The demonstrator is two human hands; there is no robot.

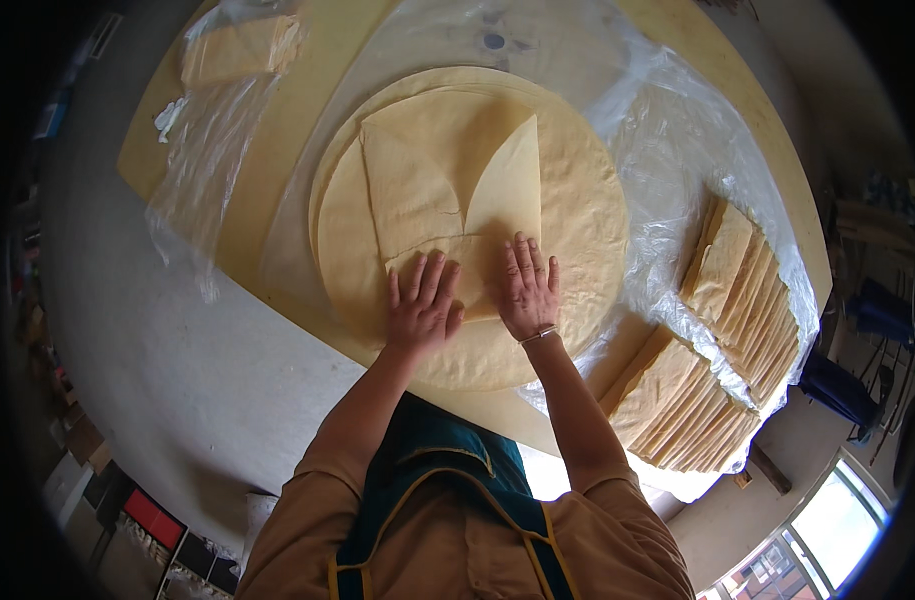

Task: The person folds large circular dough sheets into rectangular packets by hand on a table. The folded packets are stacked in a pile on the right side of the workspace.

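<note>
A stack of large round pale-yellow thin sheets (587,210) lies on a low wooden board (307,60). The top sheet (427,170) is folded inward into an angular shape with several flaps. My left hand (420,305) presses flat on the near flap, fingers spread. Beside it, my right hand (527,290) also lies flat on the fold, a thin bracelet at the wrist. Neither hand grips anything.
Clear plastic film (677,150) spreads under and around the stack. Two rows of folded sheets (737,290) lean on the right side of the board. A wrapped folded pile (239,48) sits at the far left. Grey floor (167,340) surrounds the board.
</note>
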